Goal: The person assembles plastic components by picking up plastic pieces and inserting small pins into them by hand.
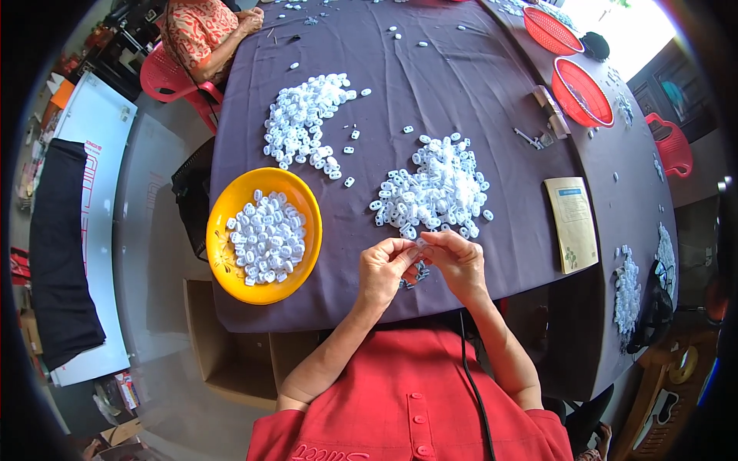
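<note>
My left hand [380, 270] and my right hand [460, 265] meet at the near table edge, fingertips pinched together on one small white oval plastic piece [420, 242]. Fingers cover most of that piece. Just beyond them lies a heap of similar white oval pieces [434, 188], each with two dark slots or holes. Between my hands, partly hidden, sits a little pile of small shiny metal parts [420, 274]. To the left stands a yellow bowl [309, 265] holding many white pieces [269, 237].
A second heap of white pieces [304, 115] lies farther left, with strays around it. At right are a tan booklet [572, 223], a cardboard roll [550, 111] and red baskets [582, 94]. Across the table, a person in a patterned shirt [201, 34] sits on a pink chair.
</note>
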### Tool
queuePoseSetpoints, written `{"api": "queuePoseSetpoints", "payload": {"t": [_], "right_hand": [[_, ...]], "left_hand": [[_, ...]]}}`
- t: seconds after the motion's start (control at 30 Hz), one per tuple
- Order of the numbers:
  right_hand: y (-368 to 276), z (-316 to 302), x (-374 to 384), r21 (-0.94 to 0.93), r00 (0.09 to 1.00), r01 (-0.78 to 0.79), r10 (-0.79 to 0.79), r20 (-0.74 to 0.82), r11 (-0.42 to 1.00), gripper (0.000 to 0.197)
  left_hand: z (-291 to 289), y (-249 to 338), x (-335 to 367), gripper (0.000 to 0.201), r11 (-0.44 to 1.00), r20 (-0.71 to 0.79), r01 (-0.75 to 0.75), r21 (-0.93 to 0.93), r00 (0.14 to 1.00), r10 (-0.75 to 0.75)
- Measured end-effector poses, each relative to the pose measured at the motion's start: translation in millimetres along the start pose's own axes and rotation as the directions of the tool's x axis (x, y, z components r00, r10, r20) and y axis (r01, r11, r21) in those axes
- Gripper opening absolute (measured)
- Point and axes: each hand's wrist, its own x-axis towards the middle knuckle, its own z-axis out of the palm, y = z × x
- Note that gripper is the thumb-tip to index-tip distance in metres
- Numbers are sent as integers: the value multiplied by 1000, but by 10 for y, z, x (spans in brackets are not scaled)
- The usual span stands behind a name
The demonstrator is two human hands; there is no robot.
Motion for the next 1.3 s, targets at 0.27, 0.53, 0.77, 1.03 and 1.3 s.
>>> {"api": "queuePoseSetpoints", "payload": {"t": [0.27, 0.53, 0.77, 1.03, 1.3], "right_hand": [[-81, 32, 90, -93, 998, 58, -55, 35, 994, 18], [-157, 56, 87, -162, 983, 159, -141, 117, 974, 32], [-136, -6, 77, -272, 954, 297, -278, 108, 915, 36], [-105, -90, 49, -321, 921, 390, -359, 153, 863, 35], [-103, 30, 14, -420, 900, 421, -429, 79, 804, 35]], "left_hand": [[-14, 13, 52, 13, 997, -27, -72, 1, 997, 72], [-9, 77, 76, 13, 991, -38, 66, -116, 997, -71], [82, 23, 39, 13, 955, -67, 77, -288, 993, -100], [130, 109, -4, 13, 963, 32, 85, -255, 996, -80], [171, -17, 2, 11, 988, -92, -89, -124, 993, 78]]}}
